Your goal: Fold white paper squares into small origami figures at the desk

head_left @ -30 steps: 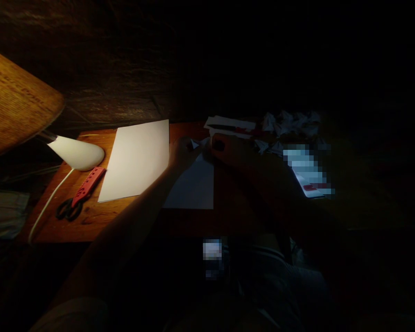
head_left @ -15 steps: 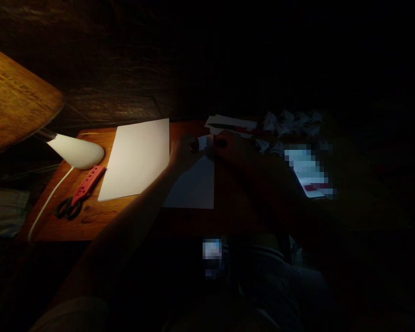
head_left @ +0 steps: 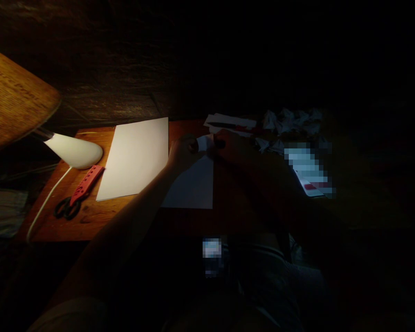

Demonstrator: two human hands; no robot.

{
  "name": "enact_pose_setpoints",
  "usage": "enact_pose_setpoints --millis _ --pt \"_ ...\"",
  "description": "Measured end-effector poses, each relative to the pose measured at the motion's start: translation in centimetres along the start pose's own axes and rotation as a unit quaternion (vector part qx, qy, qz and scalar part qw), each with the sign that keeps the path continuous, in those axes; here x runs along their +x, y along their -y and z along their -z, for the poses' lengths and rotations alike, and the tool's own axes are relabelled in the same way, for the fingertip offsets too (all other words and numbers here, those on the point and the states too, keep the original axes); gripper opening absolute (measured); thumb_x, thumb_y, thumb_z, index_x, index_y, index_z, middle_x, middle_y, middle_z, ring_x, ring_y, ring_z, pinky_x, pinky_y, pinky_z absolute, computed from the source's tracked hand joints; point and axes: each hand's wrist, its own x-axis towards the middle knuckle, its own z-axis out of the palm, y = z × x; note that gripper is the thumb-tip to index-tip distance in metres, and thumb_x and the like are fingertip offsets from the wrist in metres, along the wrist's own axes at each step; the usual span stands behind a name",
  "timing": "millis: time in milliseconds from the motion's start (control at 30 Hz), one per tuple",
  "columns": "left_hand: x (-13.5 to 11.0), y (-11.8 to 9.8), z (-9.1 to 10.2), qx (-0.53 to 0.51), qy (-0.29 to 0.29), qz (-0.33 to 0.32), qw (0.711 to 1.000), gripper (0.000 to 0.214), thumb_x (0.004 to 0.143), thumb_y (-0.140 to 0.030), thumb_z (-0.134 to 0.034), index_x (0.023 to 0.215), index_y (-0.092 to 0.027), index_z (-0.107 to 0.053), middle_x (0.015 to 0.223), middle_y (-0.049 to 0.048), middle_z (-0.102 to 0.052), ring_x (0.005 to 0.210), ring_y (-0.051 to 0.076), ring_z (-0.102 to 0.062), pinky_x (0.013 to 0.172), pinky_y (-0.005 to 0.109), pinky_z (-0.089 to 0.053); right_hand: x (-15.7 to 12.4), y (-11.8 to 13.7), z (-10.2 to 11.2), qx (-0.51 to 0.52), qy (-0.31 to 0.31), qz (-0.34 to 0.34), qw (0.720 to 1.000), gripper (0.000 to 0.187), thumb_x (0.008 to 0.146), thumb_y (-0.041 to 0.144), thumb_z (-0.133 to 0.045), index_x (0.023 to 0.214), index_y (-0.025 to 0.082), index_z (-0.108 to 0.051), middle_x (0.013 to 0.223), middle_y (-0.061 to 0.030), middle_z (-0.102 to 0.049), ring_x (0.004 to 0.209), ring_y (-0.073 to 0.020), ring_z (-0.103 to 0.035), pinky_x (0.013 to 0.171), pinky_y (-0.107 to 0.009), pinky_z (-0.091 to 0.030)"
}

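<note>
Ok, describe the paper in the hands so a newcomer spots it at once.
On the wooden table, find the left hand and right hand, close together near its far edge. The small paper is between them. Unlike the bright sheet and dim sheet lying flat, it is held.

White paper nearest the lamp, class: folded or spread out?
Spread out: the white paper lies flat on the table, with no crease visible.

Small white paper piece [head_left: 204, 144] looks matt, though it's dim there. Rounded white lamp base [head_left: 78, 152] is smooth. Brown wooden tabletop [head_left: 93, 216] shows grain, slight sheen.
</note>
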Motion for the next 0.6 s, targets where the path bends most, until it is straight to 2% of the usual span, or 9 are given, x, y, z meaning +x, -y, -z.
enact_pose_setpoints --millis 133,267,600 --pt "-0.03 -0.41 0.04 0.0 0.007 0.014 1.0 0.031 0.074 -0.021 -0.086 0.065 -0.019 -0.056 0.09 0.0052 -0.064 0.074 0.015 -0.057 0.067 0.034 -0.046 0.03 -0.15 -0.01 -0.007 -0.009 0.006 1.0 0.009 0.083 0.021 -0.079 0.085 0.017 -0.072 0.103 -0.0078 -0.073 0.086 -0.0206 -0.062 0.077 -0.033 -0.044" --pt "-0.1 -0.51 0.06 0.007 0.002 0.031 1.0 0.028 0.073 -0.021 -0.086 0.066 -0.019 -0.059 0.087 0.0043 -0.063 0.071 0.014 -0.056 0.065 0.033 -0.044 -0.08 -0.07 0.08 0.011 -0.01 0.007 1.0 0.009 0.084 0.023 -0.079 0.09 0.018 -0.074 0.105 -0.0077 -0.074 0.089 -0.0214 -0.063 0.079 -0.034 -0.045" --pt "-0.35 -0.32 0.06 0.044 0.009 -0.06 0.997 0.02 0.079 -0.024 -0.08 0.068 -0.02 -0.064 0.101 0.0069 -0.075 0.086 0.02 -0.067 0.076 0.034 -0.053 0.27 -0.9 -0.46 0.012 -0.004 0.037 0.999 0.009 0.084 0.02 -0.081 0.092 0.018 -0.08 0.108 -0.0083 -0.078 0.096 -0.0244 -0.069 0.087 -0.036 -0.049"
